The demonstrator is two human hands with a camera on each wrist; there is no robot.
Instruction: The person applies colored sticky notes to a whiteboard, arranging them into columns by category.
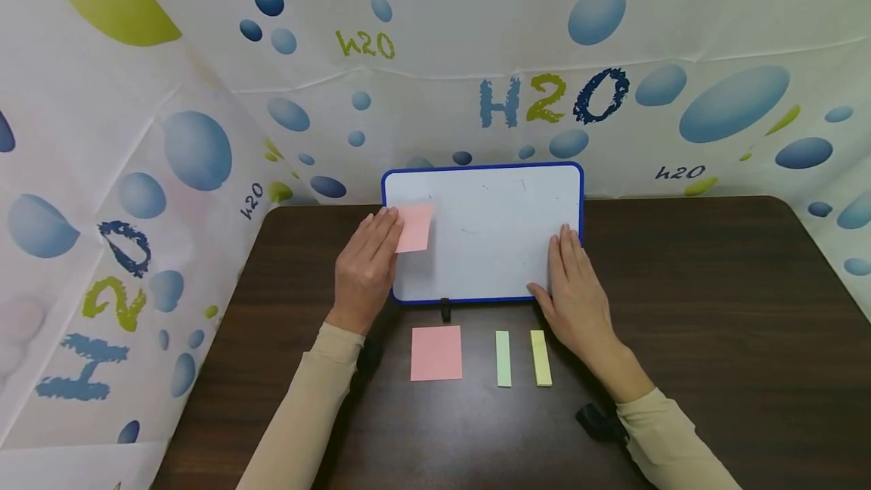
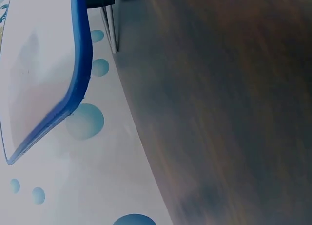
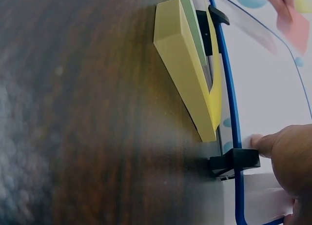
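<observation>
A small whiteboard (image 1: pixel 490 248) with a blue rim leans up on the table in the head view. My left hand (image 1: pixel 367 267), at its left side, pinches a pink sticky note (image 1: pixel 416 227) in front of the board. The right wrist view also has this note (image 3: pixel 294 30), under the left fingers. Against the board's right side rests my right hand (image 1: pixel 578 297), its fingers straight and the thumb near the lower edge. The left wrist view has the board's blue rim (image 2: pixel 80 54) but no hand.
Nearer than the board lie a pink sticky-note pad (image 1: pixel 436 354), a narrow green pad (image 1: pixel 503 359) and a narrow yellow pad (image 1: pixel 540 358). Black supports (image 1: pixel 445 311) hold the board's lower edge. A patterned curtain (image 1: pixel 435 119) hangs behind the dark table (image 1: pixel 694 308).
</observation>
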